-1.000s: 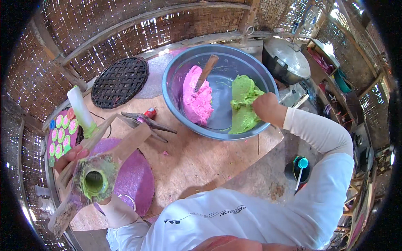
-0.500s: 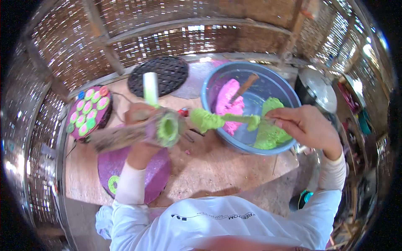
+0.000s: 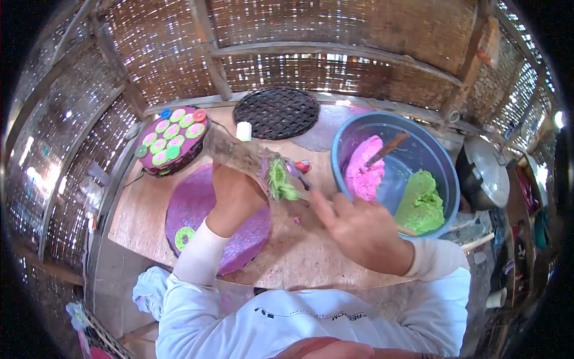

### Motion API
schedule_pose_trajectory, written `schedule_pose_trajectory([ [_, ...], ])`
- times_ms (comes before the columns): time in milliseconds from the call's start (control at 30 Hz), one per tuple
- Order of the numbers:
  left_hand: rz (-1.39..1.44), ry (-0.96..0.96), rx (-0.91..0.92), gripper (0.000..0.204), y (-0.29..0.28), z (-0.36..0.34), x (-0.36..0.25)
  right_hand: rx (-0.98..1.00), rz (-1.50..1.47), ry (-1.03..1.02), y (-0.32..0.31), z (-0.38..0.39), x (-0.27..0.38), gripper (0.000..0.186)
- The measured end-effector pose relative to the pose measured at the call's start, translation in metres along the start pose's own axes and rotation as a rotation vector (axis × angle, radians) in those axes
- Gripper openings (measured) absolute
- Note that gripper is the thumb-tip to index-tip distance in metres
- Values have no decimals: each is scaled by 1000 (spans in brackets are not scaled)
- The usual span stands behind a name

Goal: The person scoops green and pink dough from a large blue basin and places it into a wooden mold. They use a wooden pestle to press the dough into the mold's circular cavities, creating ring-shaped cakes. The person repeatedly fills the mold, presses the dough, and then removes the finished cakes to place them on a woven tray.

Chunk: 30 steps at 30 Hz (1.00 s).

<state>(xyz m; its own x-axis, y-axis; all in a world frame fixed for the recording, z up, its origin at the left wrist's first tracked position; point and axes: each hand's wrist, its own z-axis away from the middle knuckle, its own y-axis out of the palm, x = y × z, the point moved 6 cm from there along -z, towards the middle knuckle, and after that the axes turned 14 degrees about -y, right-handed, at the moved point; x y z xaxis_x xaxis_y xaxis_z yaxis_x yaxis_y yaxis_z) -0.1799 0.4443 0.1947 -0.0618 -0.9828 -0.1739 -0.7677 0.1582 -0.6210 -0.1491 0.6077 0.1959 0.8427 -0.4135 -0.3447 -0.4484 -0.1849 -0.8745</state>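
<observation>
My left hand (image 3: 234, 194) is closed around a wooden-handled dough press (image 3: 236, 154) above the purple round sheet. The mouth of its tube faces right and holds green dough (image 3: 278, 178). My right hand (image 3: 368, 230) grips a thin stick, with the index finger stretched along it. The stick's dough-smeared front end is at the tube's mouth; its back end shows beyond the palm, by the basin. In the blue basin (image 3: 418, 149) lie a pink dough lump (image 3: 363, 173) with a wooden stick (image 3: 387, 149) in it and a green dough lump (image 3: 421, 206).
A green dough ring (image 3: 185, 238) lies on the purple round sheet (image 3: 194, 200). At the far left, a smaller purple round tray (image 3: 194, 143) bears several pink-and-green pieces. A white cylinder (image 3: 244, 131) and black woven disc (image 3: 276, 112) are behind. A lidded pot (image 3: 487, 170) stands right.
My right hand has moved left from over the basin to the press. The green lump on its stick is now in the tube's mouth. The whole view has shifted as well.
</observation>
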Motion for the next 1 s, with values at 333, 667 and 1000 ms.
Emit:
schedule_pose_trajectory([
  [333,365,-395,-219,29,-22,21,82,-514,-439,204,24,-56,29,45],
  [667,490,-547,-327,31,-24,34,181,-404,-594,214,71,-56,99,47],
  [1000,690,-541,-418,44,1,37,183,-438,-694,359,71,-80,67,31],
])
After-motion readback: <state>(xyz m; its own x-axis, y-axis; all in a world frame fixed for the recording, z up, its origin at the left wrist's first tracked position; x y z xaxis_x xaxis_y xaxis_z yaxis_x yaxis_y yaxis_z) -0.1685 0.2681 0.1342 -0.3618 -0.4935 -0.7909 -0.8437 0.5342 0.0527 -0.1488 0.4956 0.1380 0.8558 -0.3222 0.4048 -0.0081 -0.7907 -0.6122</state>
